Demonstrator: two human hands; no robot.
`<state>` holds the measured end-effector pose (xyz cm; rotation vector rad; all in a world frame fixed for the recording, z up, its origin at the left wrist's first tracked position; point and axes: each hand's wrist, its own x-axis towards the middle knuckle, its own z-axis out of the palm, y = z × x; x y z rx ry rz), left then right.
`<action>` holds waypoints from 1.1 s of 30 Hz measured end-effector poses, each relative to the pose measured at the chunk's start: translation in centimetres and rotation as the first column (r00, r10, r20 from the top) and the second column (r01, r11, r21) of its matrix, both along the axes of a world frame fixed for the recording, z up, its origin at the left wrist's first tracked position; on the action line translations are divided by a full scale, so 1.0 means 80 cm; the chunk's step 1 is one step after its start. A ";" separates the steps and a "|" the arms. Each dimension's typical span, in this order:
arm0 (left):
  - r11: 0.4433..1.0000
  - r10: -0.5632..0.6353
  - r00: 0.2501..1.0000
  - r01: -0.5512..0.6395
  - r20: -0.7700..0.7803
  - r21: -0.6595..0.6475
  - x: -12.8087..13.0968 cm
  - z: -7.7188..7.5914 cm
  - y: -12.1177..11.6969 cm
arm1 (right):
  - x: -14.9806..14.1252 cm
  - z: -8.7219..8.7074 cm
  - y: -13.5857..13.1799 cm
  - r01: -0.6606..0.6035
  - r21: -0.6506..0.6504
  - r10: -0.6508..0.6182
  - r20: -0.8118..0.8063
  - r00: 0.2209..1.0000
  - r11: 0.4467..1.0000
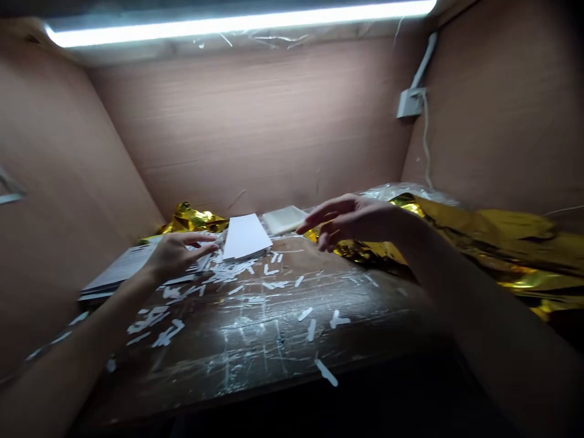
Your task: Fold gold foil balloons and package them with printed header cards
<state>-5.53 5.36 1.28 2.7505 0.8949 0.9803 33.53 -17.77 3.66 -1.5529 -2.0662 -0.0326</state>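
Note:
A stack of white paper sheets [247, 236] lies at the back of the table, between my two hands. My left hand [179, 252] hovers just left of it, fingers stretched toward the stack and holding nothing. To the right, my right hand [351, 220] is raised with its fingers apart and nothing in them. Its fingertips come close to a pale, flat, cream-coloured block [285, 219]. Many small white paper strips [225, 272] are scattered in front of the stack and near my left hand.
Crumpled gold foil [515, 243] covers the right side, with clear plastic [410, 192] behind it. More gold foil [194, 217] and printed papers [118, 267] lie at left. Wooden walls enclose the table [274, 325]. A light tube [241, 24] runs overhead; a socket box [410, 102] hangs at right.

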 end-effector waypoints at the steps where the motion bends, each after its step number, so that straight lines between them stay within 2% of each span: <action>1: 0.998 -0.050 0.999 0.051 -0.011 0.037 0.012 0.000 -0.007 | 0.015 0.007 -0.006 0.076 0.059 -0.076 0.008 0.997 0.995; 5: 0.957 -0.205 0.969 0.228 -0.139 0.177 0.053 -0.003 -0.028 | 0.064 0.015 -0.016 0.351 0.224 -0.379 0.096 0.920 0.909; 9: 0.937 -0.265 0.941 0.303 -0.212 0.174 0.068 -0.017 -0.035 | 0.092 0.007 -0.036 0.568 0.265 -0.592 0.016 0.806 0.780; 11: 0.941 -0.267 0.941 0.301 -0.208 0.154 0.067 -0.025 -0.035 | 0.099 -0.002 -0.053 0.626 0.155 -0.641 0.074 0.764 0.764; 13: 0.948 -0.260 0.944 0.290 -0.202 0.133 0.065 -0.031 -0.034 | 0.102 -0.014 -0.072 0.654 -0.045 -0.631 0.221 0.744 0.755; 16: 0.948 -0.268 0.941 0.296 -0.208 0.115 0.064 -0.037 -0.034 | 0.093 -0.032 -0.095 0.619 -0.336 -0.529 0.326 0.784 0.710; 18: 0.944 -0.276 0.934 0.308 -0.225 0.119 0.065 -0.039 -0.036 | 0.079 -0.041 -0.106 0.600 -0.397 -0.500 0.332 0.800 0.695; 23: 0.938 -0.286 0.929 0.322 -0.236 0.132 0.068 -0.040 -0.043 | 0.041 -0.055 -0.117 0.664 -0.277 -0.565 0.362 0.742 0.695; 29: 0.922 -0.339 0.922 0.365 -0.187 0.126 0.067 -0.043 -0.045 | 0.020 -0.077 -0.122 0.817 -0.043 -0.689 0.512 0.513 0.576; 33: 0.925 -0.345 0.923 0.365 -0.169 0.104 0.068 -0.043 -0.048 | 0.022 -0.097 -0.124 0.835 0.042 -0.745 0.479 0.464 0.548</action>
